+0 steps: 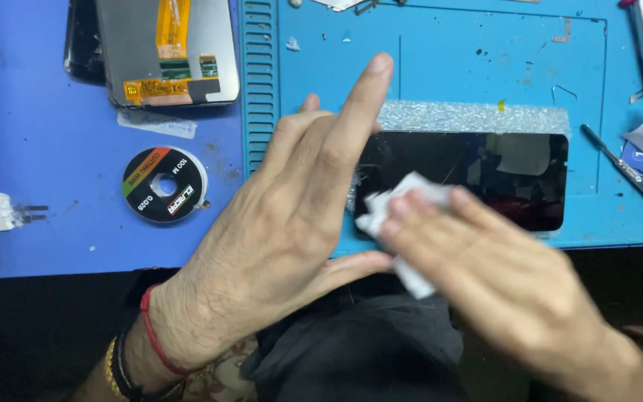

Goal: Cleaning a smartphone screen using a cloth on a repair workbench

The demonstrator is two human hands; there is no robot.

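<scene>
right fingers [418, 212]: pinched shut on a crumpled white wipe [400, 216], pressing it on the glass
left hand [292, 216]: fingers spread flat, holding nothing, steadying the left end
phone screen [478, 179]: black panel lying flat on the blue mat [448, 67] on the table; judged thin, stiff, slick, fragile; best held by its edges
count: one wipe, one black panel, one wire spool [164, 184], one spare display [165, 48]

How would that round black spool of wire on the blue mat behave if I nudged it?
The wire spool lies flat on its face on the blue mat, so it would probably slide, not roll. It looks thin and small, likely light. Stood on its rim, it would likely roll or tip over.
</scene>
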